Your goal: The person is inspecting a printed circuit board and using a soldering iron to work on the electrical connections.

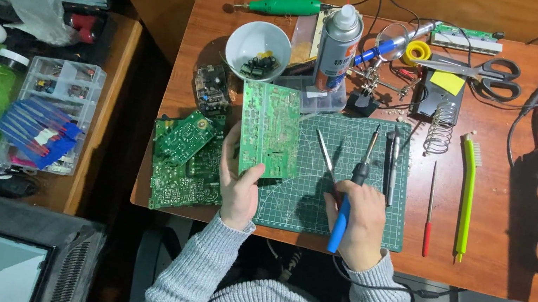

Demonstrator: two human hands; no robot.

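Green circuit board [269,130] held upright-ish over left edge of cutting mat [372,223], lower corner pinched by left hand [239,189]. Open mat between hands (tweezers [325,154] lying there). More boards [184,159] stacked just left. White bowl [258,50] behind, dark small parts inside. Right hand [359,223] clenched around blue-handled soldering iron [353,188], tip pointing away.

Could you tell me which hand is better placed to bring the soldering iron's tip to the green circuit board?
The right hand: it already grips the soldering iron, tip pointing up over the cutting mat. The left hand is occupied holding the circuit board by its lower edge.
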